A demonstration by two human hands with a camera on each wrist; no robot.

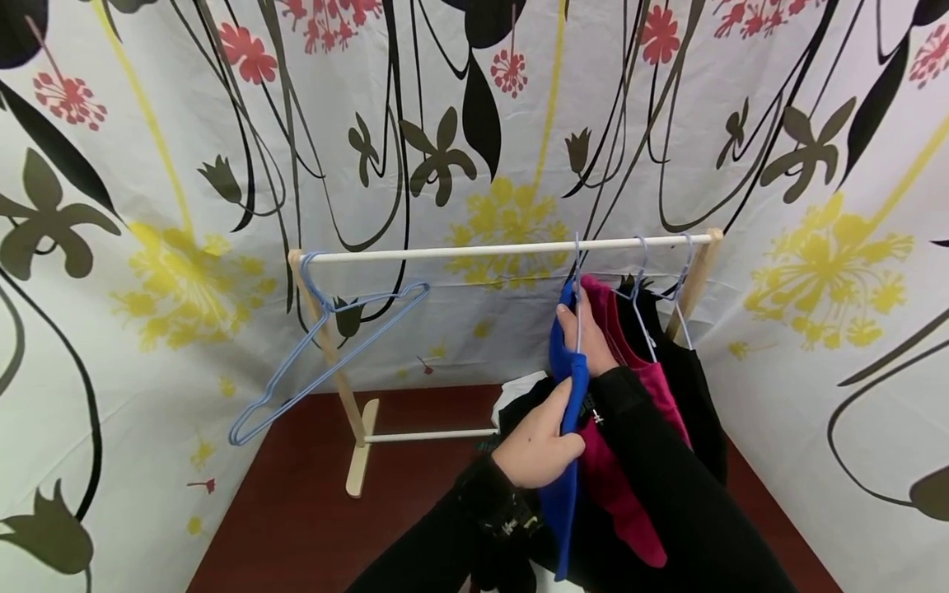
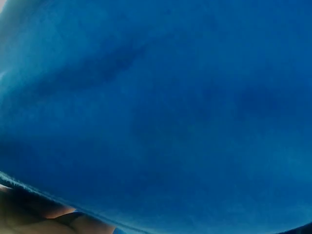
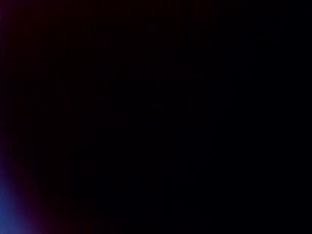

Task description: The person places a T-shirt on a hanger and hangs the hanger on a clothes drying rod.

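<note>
A blue garment (image 1: 559, 502) hangs edge-on from a hanger (image 1: 578, 317) on the rack's rail. My left hand (image 1: 537, 441) pinches its near shoulder edge between thumb and fingers. Higher up and farther back, my right hand (image 1: 589, 333) grips the far shoulder part, just beside the hanger's wire. Blue fabric (image 2: 161, 117) fills most of the left wrist view, with fingertips (image 2: 92, 225) under its hem at lower left. The right wrist view is almost wholly dark. Right behind the right forearm hangs a pink garment (image 1: 663, 399).
A wooden rack carries a white rail (image 1: 445, 252). At its left end hangs a bare blue wire hanger (image 1: 334, 362). Black clothing (image 1: 704, 403) hangs at the right end. Dark and white cloth (image 1: 522, 387) lies below, over the red-brown surface (image 1: 296, 511). Patterned curtain (image 1: 148, 329) surrounds the rack.
</note>
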